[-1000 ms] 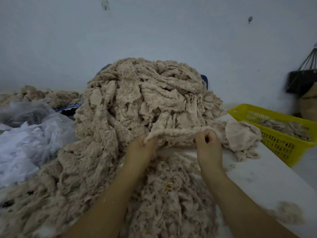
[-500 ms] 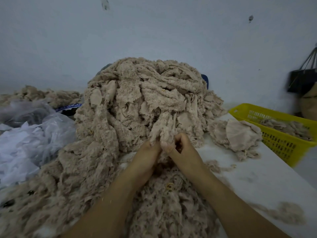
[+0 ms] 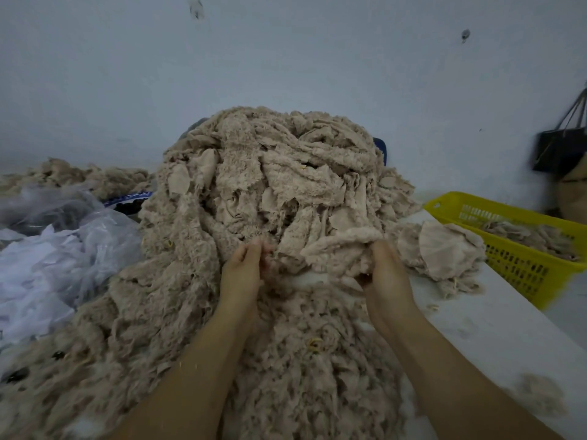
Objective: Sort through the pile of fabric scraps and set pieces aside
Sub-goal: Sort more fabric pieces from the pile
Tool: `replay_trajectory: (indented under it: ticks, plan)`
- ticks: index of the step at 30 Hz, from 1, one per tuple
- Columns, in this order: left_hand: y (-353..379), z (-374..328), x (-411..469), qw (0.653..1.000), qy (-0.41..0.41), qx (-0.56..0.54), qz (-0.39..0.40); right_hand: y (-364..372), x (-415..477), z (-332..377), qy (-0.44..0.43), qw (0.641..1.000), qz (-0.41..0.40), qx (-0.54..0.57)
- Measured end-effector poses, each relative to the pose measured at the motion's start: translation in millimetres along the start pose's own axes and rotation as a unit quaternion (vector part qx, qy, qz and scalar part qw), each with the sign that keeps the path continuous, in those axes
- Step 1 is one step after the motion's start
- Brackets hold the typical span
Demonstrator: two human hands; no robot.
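Grips a fuzzy beige scrap (image 3: 343, 246) in the right hand (image 3: 386, 274), with the fingers curled up under its lower edge and the scrap draped over them. Holds the left hand (image 3: 243, 268) near that scrap, on its left, fingers bunched and curled with the tips sunk into the fluff; cannot tell whether anything is pinched between them. Works at the foot of a tall pile (image 3: 270, 185) of beige fabric scraps, heaped on a white table (image 3: 495, 328) against a pale wall (image 3: 286, 74) and spilling down around both forearms and out to the left. Has a small heap (image 3: 441, 249) of flatter pieces lying on the table just right of the right hand, apart from the main pile. Has a yellow basket (image 3: 524, 271) beyond that heap at the table's right edge, with more beige pieces inside. Has clear plastic bags (image 3: 95, 236) of white material on the far left, touching the pile's edge, and a black bag (image 3: 556, 150) hanging by the wall on the right.
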State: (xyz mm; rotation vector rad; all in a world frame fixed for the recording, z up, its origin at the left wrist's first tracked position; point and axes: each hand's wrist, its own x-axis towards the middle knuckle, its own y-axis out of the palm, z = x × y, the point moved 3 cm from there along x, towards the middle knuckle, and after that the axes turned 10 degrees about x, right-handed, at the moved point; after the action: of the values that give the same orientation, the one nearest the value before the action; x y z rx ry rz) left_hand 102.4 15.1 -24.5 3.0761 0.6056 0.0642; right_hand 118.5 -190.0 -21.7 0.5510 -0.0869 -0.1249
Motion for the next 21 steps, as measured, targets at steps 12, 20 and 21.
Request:
replay_trajectory:
  ticks: [12,20,21]
  plan:
    - [37,-2,-23,0.951,0.132,0.187,0.207,15,-8,-14,0.046,0.990,0.133,-0.028]
    - [28,1,-13,0.987,0.060,0.104,0.104,21,-16,-20,0.102,0.980,0.170,-0.022]
    - [28,1,-13,0.986,0.065,0.113,0.108,22,-17,-20,0.090,0.977,0.190,-0.035]
